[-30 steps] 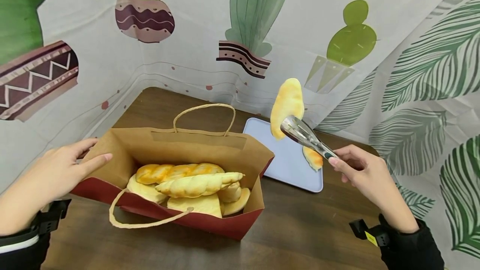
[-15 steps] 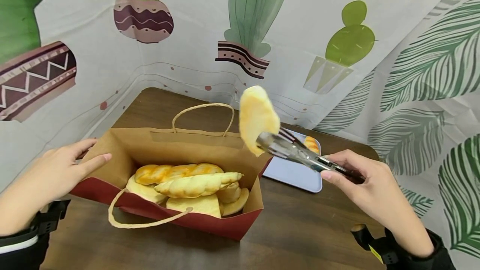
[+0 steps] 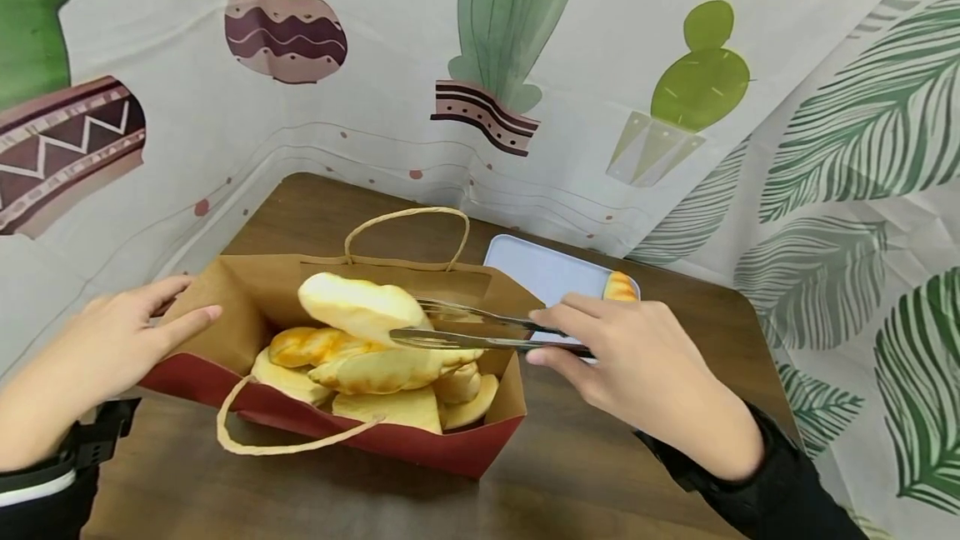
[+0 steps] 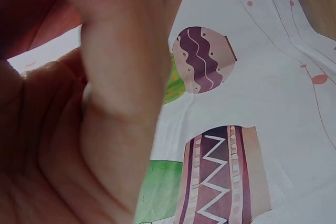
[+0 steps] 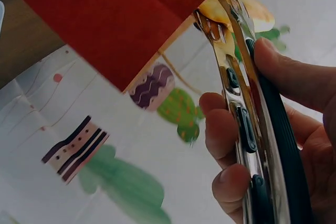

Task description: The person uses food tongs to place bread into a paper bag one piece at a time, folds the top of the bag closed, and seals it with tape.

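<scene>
A red paper bag [image 3: 465,450], brown inside, stands with its mouth open and several breads in it, among them a golden twisted bread [image 3: 300,348] and a pale ridged bread [image 3: 382,372]. My left hand [image 3: 123,336] holds its left rim, thumb on the inner side. My right hand [image 3: 637,373] grips metal food tongs [image 3: 480,342] with dark handle inserts. A pale oval bread roll [image 3: 360,305] is between the tongs' ends, over the bag's mouth. The right wrist view has the tongs [image 5: 249,108] in close, the bread roll [image 5: 262,17] partly hidden.
Behind the bag, to the right, a light blue tray [image 3: 543,269] lies on the brown table [image 3: 585,457] with one golden bread [image 3: 620,287] at its right end. Twisted paper handles [image 3: 408,212] rise from the bag. A cactus-print cloth [image 3: 375,40] hangs behind.
My right hand has carried the bread roll in the tongs leftward and down, from above the tray to over the bag's mouth. The left hand has stayed at the bag's rim.
</scene>
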Demonstrator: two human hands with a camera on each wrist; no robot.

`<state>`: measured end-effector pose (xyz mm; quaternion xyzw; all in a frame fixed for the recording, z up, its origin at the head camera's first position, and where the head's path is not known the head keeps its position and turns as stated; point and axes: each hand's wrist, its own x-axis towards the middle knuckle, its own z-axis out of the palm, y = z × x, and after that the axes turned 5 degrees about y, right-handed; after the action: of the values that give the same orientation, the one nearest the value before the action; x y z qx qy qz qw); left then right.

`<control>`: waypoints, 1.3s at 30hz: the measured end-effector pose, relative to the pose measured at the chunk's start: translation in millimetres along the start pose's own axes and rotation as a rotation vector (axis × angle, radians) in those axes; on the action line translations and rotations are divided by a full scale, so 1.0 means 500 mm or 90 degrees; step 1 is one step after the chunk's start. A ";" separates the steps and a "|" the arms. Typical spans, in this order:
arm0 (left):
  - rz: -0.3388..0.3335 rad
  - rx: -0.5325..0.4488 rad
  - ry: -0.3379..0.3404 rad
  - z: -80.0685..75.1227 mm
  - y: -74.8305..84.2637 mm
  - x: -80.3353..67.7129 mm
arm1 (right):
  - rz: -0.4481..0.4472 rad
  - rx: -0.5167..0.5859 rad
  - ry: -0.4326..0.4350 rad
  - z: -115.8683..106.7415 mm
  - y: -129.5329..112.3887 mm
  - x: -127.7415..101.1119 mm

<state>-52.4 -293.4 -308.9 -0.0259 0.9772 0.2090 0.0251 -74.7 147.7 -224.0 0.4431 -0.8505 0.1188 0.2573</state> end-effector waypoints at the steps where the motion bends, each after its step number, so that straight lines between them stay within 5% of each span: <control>1: 0.001 0.001 0.002 0.000 0.001 0.000 | -0.012 -0.013 -0.010 0.007 -0.003 0.011; 8: 0.003 -0.001 0.000 -0.001 0.004 -0.002 | -0.058 -0.065 -0.104 0.047 -0.026 0.082; 22: 0.005 -0.001 0.003 -0.001 0.005 -0.002 | -0.123 -0.189 -0.146 0.103 -0.057 0.156; 29: 0.002 -0.003 0.004 -0.001 0.005 0.000 | -0.108 -0.181 -0.242 0.113 -0.072 0.167; 39: 0.004 -0.012 0.004 -0.004 0.002 0.000 | -0.079 -0.142 -0.272 0.100 -0.074 0.169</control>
<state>-52.6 -293.5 -306.6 -0.0238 0.9754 0.2184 0.0211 -101.3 46.0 -221.0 0.4780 -0.8648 -0.0885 0.1256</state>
